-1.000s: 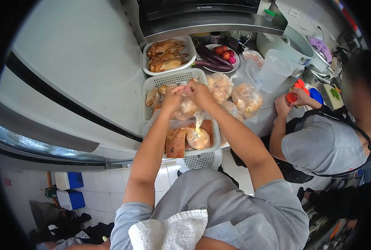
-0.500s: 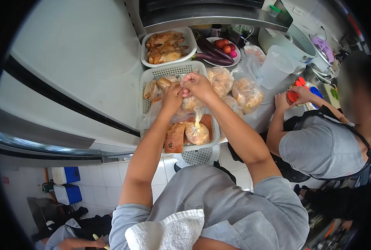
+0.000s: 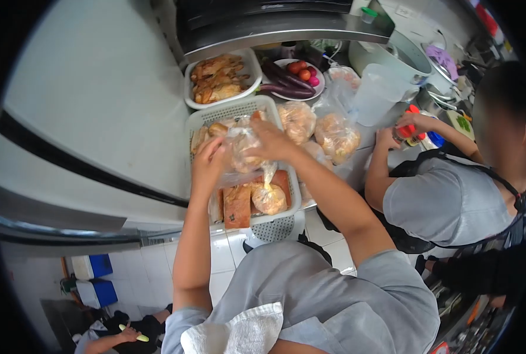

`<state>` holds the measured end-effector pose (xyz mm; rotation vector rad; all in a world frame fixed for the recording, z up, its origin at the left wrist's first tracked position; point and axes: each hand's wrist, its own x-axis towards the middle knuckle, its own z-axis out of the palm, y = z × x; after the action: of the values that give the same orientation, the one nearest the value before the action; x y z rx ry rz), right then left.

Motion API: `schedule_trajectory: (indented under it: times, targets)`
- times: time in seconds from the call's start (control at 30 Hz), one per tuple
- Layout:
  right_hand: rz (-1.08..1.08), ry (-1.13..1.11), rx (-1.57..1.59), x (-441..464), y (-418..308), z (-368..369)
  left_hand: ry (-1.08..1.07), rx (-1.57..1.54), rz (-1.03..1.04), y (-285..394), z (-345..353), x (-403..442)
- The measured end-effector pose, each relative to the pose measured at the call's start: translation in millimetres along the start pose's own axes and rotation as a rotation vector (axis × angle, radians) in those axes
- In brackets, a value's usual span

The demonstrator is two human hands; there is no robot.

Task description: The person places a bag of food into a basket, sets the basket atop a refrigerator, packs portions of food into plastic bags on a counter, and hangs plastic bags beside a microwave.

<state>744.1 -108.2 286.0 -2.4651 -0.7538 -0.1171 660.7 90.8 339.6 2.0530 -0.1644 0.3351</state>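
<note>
A clear plastic bag of pale food pieces (image 3: 243,152) sits in a light grey perforated basket (image 3: 232,110). My left hand (image 3: 208,165) is at the bag's left side, its fingers loosely curved and apart. On the other side, my right hand (image 3: 270,141) has its thumb and fingers spread against the bag, slightly blurred. Nearer me in the basket are a slab of browned meat (image 3: 237,206) and a knotted bag of food (image 3: 269,199). Bread-like pieces (image 3: 217,130) show behind my left hand.
Beyond the basket stands a white tub (image 3: 257,62) of roasted poultry (image 3: 218,76). A plate with eggplants (image 3: 286,82) and tomatoes (image 3: 301,69), more filled bags (image 3: 336,138) and a plastic pitcher (image 3: 376,94) are to the right. A co-worker (image 3: 446,194) there holds a red-lidded jar (image 3: 405,130).
My hands have separated from a pinch at the top of the bag and now flank it. The view has shifted slightly. The co-worker's jar has tilted.
</note>
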Motion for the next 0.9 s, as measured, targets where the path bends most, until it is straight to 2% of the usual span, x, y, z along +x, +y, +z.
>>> schedule_trajectory:
  times: [0.07, 0.13, 0.2, 0.3, 0.4, 0.47, 0.67, 0.7, 0.77, 0.9]
  targets:
    - [0.057, 0.040, 0.066, 4.5, -13.7, -11.8, 0.007, 0.029, 0.030, 3.8, -3.2, -20.6]
    - [0.070, -0.060, 0.078, 18.9, -18.2, -18.4, 0.037, 0.199, 0.126, 11.5, -15.2, -47.1]
    - [-0.006, -0.027, 0.011, 30.6, -16.9, -10.8, 0.046, 0.183, 0.099, 9.8, -21.8, -73.7]
    - [-0.173, -0.103, -0.331, 38.9, -20.9, -10.1, 0.056, 0.178, 0.050, 13.4, -31.8, -108.1]
    - [-0.105, -0.222, -0.255, 52.7, -21.3, -23.3, 0.052, 0.164, -0.014, 14.1, -39.1, -137.0]
    - [-0.125, -0.183, -0.243, 52.7, -17.6, -32.8, 0.069, 0.142, -0.042, 10.7, -44.4, -154.6]
    - [-0.032, 0.201, -0.154, 30.7, -28.1, -86.2, 0.061, 0.082, -0.075, -1.2, -52.3, -181.4]
    - [-0.048, 0.210, -0.155, 29.3, -29.7, -95.2, 0.032, 0.062, -0.068, -2.5, -53.1, -181.3]
    - [0.060, 0.374, -0.222, 29.3, -31.3, -112.7, 0.000, 0.058, -0.042, -2.4, -54.2, -179.3]
    - [0.145, 0.510, -0.265, 19.9, -29.0, -139.4, -0.029, 0.001, -0.038, 2.9, -56.6, -170.1]
